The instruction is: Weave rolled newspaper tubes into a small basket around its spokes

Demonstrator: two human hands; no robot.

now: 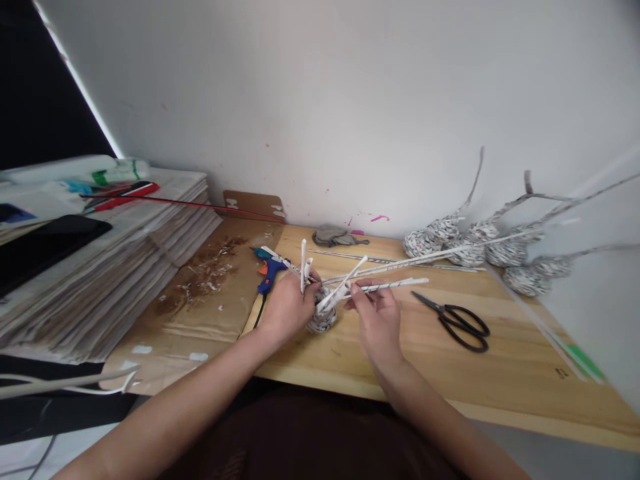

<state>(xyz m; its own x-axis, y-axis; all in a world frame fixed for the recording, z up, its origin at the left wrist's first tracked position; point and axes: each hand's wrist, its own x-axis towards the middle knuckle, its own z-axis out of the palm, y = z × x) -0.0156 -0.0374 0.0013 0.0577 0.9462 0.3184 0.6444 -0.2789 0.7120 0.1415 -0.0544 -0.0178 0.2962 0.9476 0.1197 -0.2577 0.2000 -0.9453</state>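
Between my hands is a small woven piece [323, 321] made of rolled newspaper tubes, its loose tube ends sticking up and out to the right. My left hand [294, 299] is closed around its left side, the fingertips partly hidden behind the upright tubes. With thumb and fingers, my right hand [374, 310] pinches a paper tube [400, 285] at the weave's right side. One long tube [440, 255] runs from the piece far to the upper right. Just left of the work lies a blue glue gun [271, 275].
Black-handled scissors [457, 322] lie to the right on the wooden table [360, 360]. Several woven paper shapes [467, 247] with long tails stand by the wall. A grey cloth-like thing [337, 235] is at the back. Left are stained cardboard [220, 307] and a newspaper stack [125, 280] bearing a phone [55, 247].
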